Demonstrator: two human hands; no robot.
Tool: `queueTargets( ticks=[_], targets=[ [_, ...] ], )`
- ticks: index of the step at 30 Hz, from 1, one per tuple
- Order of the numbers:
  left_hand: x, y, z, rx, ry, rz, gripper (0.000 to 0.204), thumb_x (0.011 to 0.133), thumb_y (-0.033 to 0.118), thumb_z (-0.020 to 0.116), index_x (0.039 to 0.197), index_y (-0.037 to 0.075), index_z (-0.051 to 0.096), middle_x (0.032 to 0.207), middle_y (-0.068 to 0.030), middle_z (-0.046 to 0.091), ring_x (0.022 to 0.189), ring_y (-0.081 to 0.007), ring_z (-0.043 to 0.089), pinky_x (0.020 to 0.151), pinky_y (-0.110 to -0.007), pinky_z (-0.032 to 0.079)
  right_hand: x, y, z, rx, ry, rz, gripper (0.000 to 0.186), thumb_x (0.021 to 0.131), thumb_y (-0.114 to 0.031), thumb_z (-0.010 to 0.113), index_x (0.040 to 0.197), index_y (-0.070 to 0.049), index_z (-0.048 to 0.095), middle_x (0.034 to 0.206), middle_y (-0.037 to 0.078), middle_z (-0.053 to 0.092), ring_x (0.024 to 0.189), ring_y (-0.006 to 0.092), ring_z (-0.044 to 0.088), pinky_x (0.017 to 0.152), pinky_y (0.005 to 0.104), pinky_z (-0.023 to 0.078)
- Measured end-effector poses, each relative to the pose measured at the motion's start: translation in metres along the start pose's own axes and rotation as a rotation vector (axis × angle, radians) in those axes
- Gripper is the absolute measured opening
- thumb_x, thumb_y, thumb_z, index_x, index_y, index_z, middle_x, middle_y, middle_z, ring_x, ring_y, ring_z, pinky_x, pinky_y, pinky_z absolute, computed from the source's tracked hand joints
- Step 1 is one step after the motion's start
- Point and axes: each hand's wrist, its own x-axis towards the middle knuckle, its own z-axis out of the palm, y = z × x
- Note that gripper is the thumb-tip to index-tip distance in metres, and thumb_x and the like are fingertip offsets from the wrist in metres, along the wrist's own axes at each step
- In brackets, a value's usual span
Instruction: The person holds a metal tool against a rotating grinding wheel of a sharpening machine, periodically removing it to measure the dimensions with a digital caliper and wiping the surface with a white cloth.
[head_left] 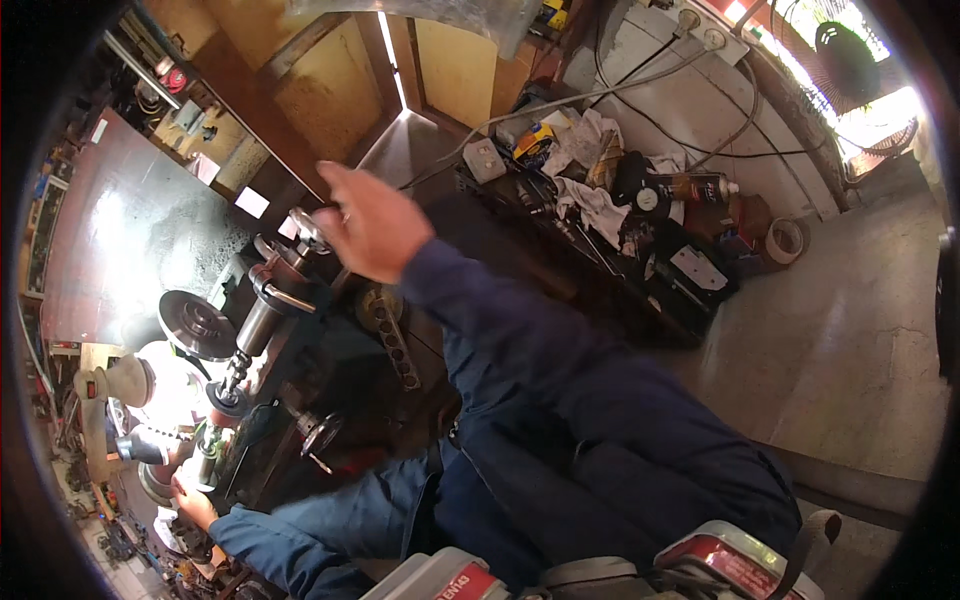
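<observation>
The dark lathe-like machine point(300, 370) filled the middle of the shop, with the cluttered counter point(600, 260) behind it carrying rags, spray cans and a roll of tape near its far edge. A round metal disc point(196, 324) sat at the machine's left end. The right hand point(368, 225) hung open, fingers spread, just above the chrome crank handle point(305, 232), gripping nothing. The left hand point(192, 503) rested low at the machine's near corner against a small metal fitting point(208, 452); whether that grip was closed I could not tell. To my eye, a full palm on the handle and slow turning would serve best. The workpiece was lost in glare.
</observation>
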Motion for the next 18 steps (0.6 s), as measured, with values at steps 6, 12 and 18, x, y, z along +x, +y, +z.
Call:
queueTargets(
  ticks=[6, 12, 18],
  targets=[
    [0.008, 0.007, 0.026, 0.134, 0.080, 0.207, 0.036, 0.106, 0.022, 0.040, 0.123, -0.004, 0.058, 0.124, -0.0188, 0.062, 0.112, -0.0305, 0.059, 0.099, -0.038, 0.044, -0.151, 0.182, -0.195, -0.635, 0.279, 0.506, 0.039, 0.076, 0.003, 0.058, 0.114, -0.002, 0.063, 0.110, 0.021, 0.063, 0.109, 0.0398, 0.057, 0.094, 0.0463, 0.046],
    [-0.005, 0.023, 0.033, 0.008, 0.091, 0.171, 0.036, 0.106, 0.022, 0.040, 0.124, -0.004, 0.058, 0.124, -0.0192, 0.062, 0.113, -0.0305, 0.059, 0.099, -0.038, 0.043, -0.303, 0.257, -0.370, -1.197, -0.152, 1.610, 0.039, 0.089, -0.025, 0.060, 0.125, -0.011, 0.062, 0.129, 0.017, 0.060, 0.122, 0.0337, 0.056, 0.099, 0.0470, 0.047],
    [-0.013, 0.014, 0.035, -0.077, 0.120, 0.140, 0.036, 0.106, 0.021, 0.041, 0.124, -0.005, 0.057, 0.124, -0.0195, 0.062, 0.113, -0.0304, 0.058, 0.100, -0.038, 0.043, -0.327, 0.250, -0.388, -1.268, -0.414, 1.546, 0.047, 0.100, -0.035, 0.044, 0.146, -0.023, 0.044, 0.153, 0.008, 0.039, 0.137, 0.0299, 0.042, 0.106, 0.0556, 0.040]
  ],
)
